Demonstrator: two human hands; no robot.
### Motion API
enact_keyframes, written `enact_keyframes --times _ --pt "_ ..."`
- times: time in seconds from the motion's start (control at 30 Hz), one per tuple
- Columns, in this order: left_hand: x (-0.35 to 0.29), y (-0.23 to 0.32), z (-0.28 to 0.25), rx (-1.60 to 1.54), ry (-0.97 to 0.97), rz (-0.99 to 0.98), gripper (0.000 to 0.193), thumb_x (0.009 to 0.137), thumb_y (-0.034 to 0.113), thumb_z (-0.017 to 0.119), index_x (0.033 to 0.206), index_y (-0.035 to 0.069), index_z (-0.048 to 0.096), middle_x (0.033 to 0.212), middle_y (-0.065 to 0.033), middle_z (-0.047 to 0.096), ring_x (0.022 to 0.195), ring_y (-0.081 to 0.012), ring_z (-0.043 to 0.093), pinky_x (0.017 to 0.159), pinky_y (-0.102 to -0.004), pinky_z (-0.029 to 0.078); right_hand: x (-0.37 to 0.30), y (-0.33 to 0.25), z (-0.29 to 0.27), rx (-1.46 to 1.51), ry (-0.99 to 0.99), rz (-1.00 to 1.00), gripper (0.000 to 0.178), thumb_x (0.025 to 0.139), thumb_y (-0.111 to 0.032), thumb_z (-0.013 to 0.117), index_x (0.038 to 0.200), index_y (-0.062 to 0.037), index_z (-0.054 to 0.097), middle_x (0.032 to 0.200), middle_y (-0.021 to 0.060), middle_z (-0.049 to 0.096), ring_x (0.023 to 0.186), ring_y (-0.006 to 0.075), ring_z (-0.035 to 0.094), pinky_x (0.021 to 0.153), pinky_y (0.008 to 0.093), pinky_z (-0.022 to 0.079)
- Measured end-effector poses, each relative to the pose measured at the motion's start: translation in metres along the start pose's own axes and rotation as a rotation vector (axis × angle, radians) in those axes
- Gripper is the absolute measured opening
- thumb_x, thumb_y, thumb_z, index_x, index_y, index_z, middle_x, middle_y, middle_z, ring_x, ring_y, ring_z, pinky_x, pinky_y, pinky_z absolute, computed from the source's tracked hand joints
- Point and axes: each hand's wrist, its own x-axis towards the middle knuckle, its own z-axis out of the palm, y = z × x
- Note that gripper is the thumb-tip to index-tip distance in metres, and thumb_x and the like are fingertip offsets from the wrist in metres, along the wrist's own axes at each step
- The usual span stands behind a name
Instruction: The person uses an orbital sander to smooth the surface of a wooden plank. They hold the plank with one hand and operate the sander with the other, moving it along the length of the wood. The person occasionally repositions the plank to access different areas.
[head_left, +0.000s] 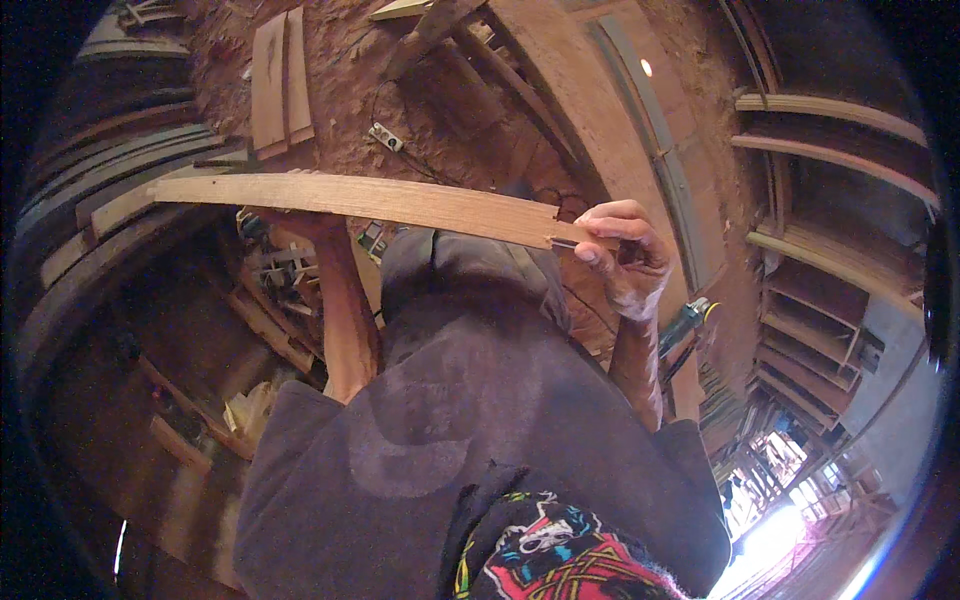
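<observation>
A long, pale wooden board [380, 200] lies across the view in front of my body, held up off the ground. Its right end is cut down to a narrow tongue with stepped shoulders. My right hand [638, 265] pinches that tongue between thumb and fingers. Toward the other end, my left hand [308, 225] grips the board from below; most of its fingers are hidden behind the wood. The board's far left tip reaches past the left hand, in front of stacked timber.
A long wooden bench [640, 130] runs along the right. A green power tool [685, 325] with a yellow-edged disc lies beside my right forearm. Ahead, a white power strip [385, 138] rests on the dusty floor near loose planks [280, 85]. Timber [830, 110] is racked at the right.
</observation>
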Motion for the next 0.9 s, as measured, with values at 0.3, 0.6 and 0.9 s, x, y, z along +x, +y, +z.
enact_keyframes --times 0.3,0.6,0.9 --pt "-0.010 0.017 0.026 0.053 -0.151 0.099 0.067 0.090 0.069 0.069 0.127 0.013 0.062 0.117 -0.0077 0.070 0.106 -0.0244 0.069 0.095 -0.0465 0.056 0.014 0.006 0.025 0.152 -0.009 -0.115 0.015 0.092 -0.003 0.076 0.106 0.0003 0.073 0.105 0.0204 0.074 0.097 0.0260 0.074 0.082 0.0359 0.059" --pt "-0.027 0.045 0.026 0.252 0.245 0.365 0.072 0.090 0.070 0.067 0.134 0.015 0.059 0.122 -0.0061 0.066 0.112 -0.0236 0.065 0.100 -0.0424 0.055 0.020 0.011 0.052 0.502 0.219 -0.020 0.021 0.107 -0.019 0.060 0.092 -0.0035 0.064 0.100 0.0188 0.071 0.092 0.0298 0.074 0.082 0.0423 0.061" --pt "-0.006 0.035 0.040 0.477 0.475 0.436 0.087 0.093 0.076 0.055 0.151 0.012 0.048 0.144 -0.0113 0.058 0.131 -0.0343 0.057 0.113 -0.0531 0.045 0.060 0.004 0.055 0.555 -0.111 0.196 0.060 0.090 -0.040 0.082 0.134 -0.0065 0.059 0.133 0.0191 0.062 0.122 0.0321 0.062 0.107 0.0453 0.048"
